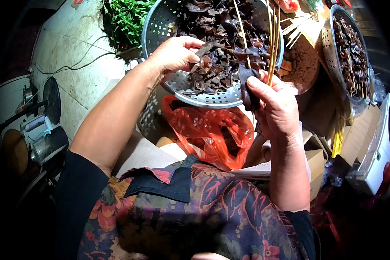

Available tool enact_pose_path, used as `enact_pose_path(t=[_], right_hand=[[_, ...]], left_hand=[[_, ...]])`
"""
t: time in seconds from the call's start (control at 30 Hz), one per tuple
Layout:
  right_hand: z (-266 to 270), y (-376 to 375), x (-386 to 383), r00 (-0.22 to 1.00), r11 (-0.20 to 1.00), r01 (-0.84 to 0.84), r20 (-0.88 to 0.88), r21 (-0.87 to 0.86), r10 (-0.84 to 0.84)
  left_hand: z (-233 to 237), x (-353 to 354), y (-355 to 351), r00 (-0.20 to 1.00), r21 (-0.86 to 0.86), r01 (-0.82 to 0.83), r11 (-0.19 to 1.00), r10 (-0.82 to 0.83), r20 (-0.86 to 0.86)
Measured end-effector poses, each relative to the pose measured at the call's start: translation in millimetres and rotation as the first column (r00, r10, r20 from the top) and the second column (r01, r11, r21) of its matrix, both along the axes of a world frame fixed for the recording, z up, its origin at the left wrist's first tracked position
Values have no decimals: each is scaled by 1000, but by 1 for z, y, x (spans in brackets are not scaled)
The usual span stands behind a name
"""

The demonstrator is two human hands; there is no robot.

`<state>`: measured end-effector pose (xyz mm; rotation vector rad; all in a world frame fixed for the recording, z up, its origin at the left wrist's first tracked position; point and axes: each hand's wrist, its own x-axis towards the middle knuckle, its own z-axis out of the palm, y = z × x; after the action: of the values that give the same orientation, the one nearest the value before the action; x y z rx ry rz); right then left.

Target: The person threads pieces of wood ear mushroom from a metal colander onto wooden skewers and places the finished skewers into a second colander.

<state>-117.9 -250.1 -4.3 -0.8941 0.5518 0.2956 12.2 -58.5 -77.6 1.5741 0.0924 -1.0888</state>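
A metal colander [182, 86] full of dark wood ear mushroom [212, 71] is in front of me. Over its left side, my left hand [175, 55] pinches a piece of wood ear [209, 47] between thumb and forefinger. My right hand [275, 97] is closed around several bamboo skewers [273, 47] at the colander's right rim. One skewer [242, 32] leans apart from the others, with wood ear pieces [248, 84] threaded on it by my right thumb. The lower ends of the skewers are hidden by my fingers.
A second colander [329, 47] at the right holds several loaded wood ear skewers [353, 56]. Loose bamboo sticks [299, 28] lie on a board behind. A red plastic bag [212, 130] sits below the colander. Leafy greens [128, 21] and a cable [84, 65] are at the left.
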Motion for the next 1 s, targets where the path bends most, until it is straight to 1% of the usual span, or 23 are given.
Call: enact_pose_path(t=[0.03,0.1,0.13,0.17,0.23,0.27,0.3,0.37,0.43,0.47,0.5,0.57,0.6,0.63,0.7,0.73,0.77,0.83,0.87,0.9,0.93,0.97,1.0], right_hand=[[0,0,0,1000,1000,27,0,7,-27],[0,0,0,1000,1000,20,0,6,-20],[0,0,0,1000,1000,21,-7,-3,-21],[1,0,0,1000,1000,22,-13,-12,-22],[2,0,0,999,999,31,-15,-25,-31],[2,0,0,999,999,39,-18,-37,-39],[2,0,0,999,999,38,-18,-36,-39],[2,-3,-2,1000,998,30,-4,-58,-31],[2,-4,-3,1000,999,24,0,-49,-24],[2,-4,-3,1000,999,14,6,-41,-14],[2,-4,-3,1000,999,14,6,-41,-14],[2,-5,-3,1000,998,-7,10,-57,8],[2,-5,-3,1000,998,-7,9,-57,8],[2,-5,-3,1000,998,-10,14,-58,11],[2,-4,-3,1000,998,-14,20,-60,15],[4,-1,-2,1000,999,8,-5,-52,-8],[5,0,-1,999,999,31,-29,-44,-32],[2,-1,-2,1000,999,20,-17,-27,-21],[2,-2,-2,1000,1000,10,-5,-10,-10],[2,-1,-2,1000,1000,10,-5,-10,-10],[3,0,-2,1000,1000,6,-7,-15,-6],[3,0,-2,1000,1000,2,-10,-20,-2],[2,1,-2,1000,1000,1,-10,-21,-1]], left_hand=[[-1,0,1,1000,0,0,1000,0,-1],[0,-1,1,999,-108,-22,994,18,-32],[7,-3,0,1000,-154,-16,988,16,-5],[6,-2,-1,1000,-155,-16,988,15,-5],[-3,-1,-1,990,-50,46,998,-39,138],[-13,-4,-2,948,180,58,982,-111,297],[-14,-5,-3,939,248,40,968,-121,322],[-13,-4,-3,975,223,-27,975,-23,219],[-4,0,-3,956,324,-39,945,-59,287],[-15,2,1,936,315,-83,945,-34,349],[-14,2,3,936,315,-83,945,-35,349],[-13,4,4,834,441,62,895,-289,470],[-7,1,1,881,363,97,927,-249,402],[-17,2,2,907,302,158,940,-259,332],[-21,-8,-2,784,321,232,918,-372,497],[-8,-14,-7,749,416,265,870,-457,479],[-5,-18,-10,587,557,267,787,-591,553],[-7,-27,-11,419,682,209,700,-695,585],[-6,-32,-13,383,723,186,666,-727,570],[-7,-35,-15,383,723,186,666,-726,570],[-9,-38,-16,340,726,152,671,-725,599],[-13,-40,-16,296,727,119,676,-723,624],[-17,-41,-17,263,681,86,727,-676,688]])
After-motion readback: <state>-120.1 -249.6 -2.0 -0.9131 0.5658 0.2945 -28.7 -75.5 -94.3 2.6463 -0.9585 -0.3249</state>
